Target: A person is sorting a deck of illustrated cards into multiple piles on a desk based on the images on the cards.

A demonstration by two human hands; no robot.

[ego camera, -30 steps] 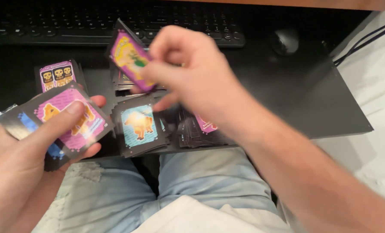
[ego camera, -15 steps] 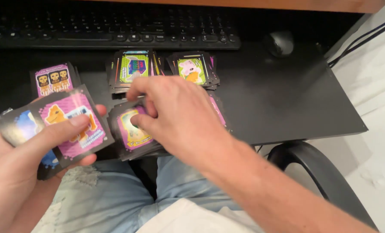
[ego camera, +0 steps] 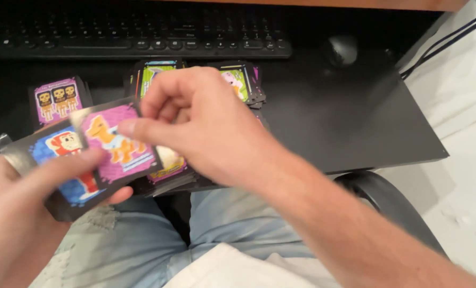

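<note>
Right hand [ego camera: 211, 128] lifted, pinching pink card [ego camera: 118, 144] (atop left hand's [ego camera: 14, 213] deck [ego camera: 62, 176]).

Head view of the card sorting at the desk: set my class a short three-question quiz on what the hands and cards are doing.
1. True or false: the left hand holds a fanned stack of cards.
2. Which card does the right hand pinch in its grip? A) the pink card with an orange animal B) the skull card pile C) the keyboard
3. Fill in: the card piles lie on a ___ desk.

Key: 1 true; 2 A; 3 black.
</note>
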